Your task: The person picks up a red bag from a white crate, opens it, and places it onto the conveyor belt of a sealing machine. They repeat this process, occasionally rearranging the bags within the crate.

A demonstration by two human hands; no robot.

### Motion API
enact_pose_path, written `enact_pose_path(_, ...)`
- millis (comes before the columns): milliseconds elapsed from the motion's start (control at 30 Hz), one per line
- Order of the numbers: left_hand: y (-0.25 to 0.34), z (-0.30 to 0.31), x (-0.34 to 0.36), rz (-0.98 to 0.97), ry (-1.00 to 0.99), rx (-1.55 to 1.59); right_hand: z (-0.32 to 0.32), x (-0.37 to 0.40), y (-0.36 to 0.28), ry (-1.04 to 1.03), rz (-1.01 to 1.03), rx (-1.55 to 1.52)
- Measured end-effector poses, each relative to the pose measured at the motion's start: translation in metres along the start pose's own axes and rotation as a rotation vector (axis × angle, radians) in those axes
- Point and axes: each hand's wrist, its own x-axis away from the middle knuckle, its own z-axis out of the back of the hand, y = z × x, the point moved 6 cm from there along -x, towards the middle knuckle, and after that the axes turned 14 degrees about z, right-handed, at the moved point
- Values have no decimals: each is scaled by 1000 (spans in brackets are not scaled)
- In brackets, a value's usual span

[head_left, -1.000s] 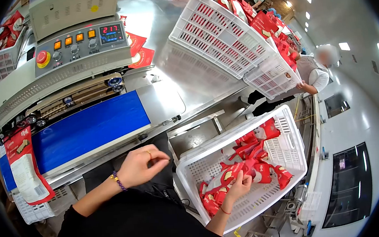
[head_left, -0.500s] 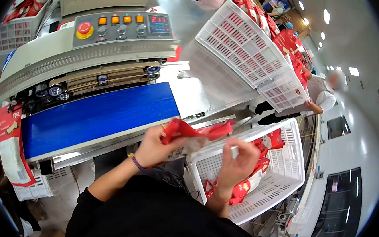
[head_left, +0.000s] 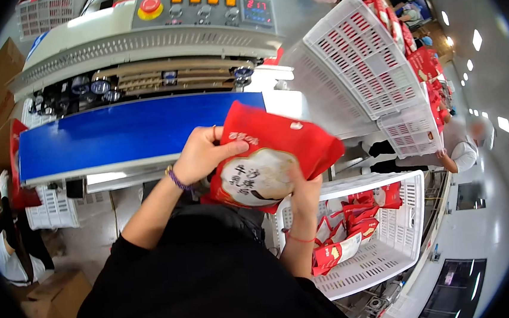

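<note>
A red bag (head_left: 266, 158) with a white oval label is held up in front of me. My left hand (head_left: 203, 154) pinches its left side, thumb on the front face. At the lower right edge of the bag, my right hand (head_left: 306, 194) is closed on it, its fingertips blurred. Behind the bag lies the blue belt (head_left: 133, 132) of a machine with a control panel (head_left: 204, 10). Below and to the right, a white crate (head_left: 388, 262) contains several red bags (head_left: 347, 229).
Another white crate (head_left: 363, 55), filled with red bags, stands at the upper right. A co-worker (head_left: 462, 142) is beside it. Another red bag (head_left: 21, 171) hangs at the belt's left end. Cardboard boxes (head_left: 59, 294) sit at the lower left, near another person (head_left: 10, 250).
The bag has been raised and spread, its label now facing me. My right hand, formerly apart from it, has closed on its edge. The camera view has shifted, and the machine appears higher.
</note>
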Motion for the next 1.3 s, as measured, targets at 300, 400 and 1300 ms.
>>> enact_pose_path(300, -19, 2, -79, -158, 363, -559, 40, -84, 31, -34, 204, 351)
enact_pose_path(400, -34, -8, -107, -72, 371, -229, 51, -123, 58, -67, -10, 41)
enact_pose_path(1300, 14, 125, 0, -18, 866, -859, -92, -158, 82, -481, -14, 539)
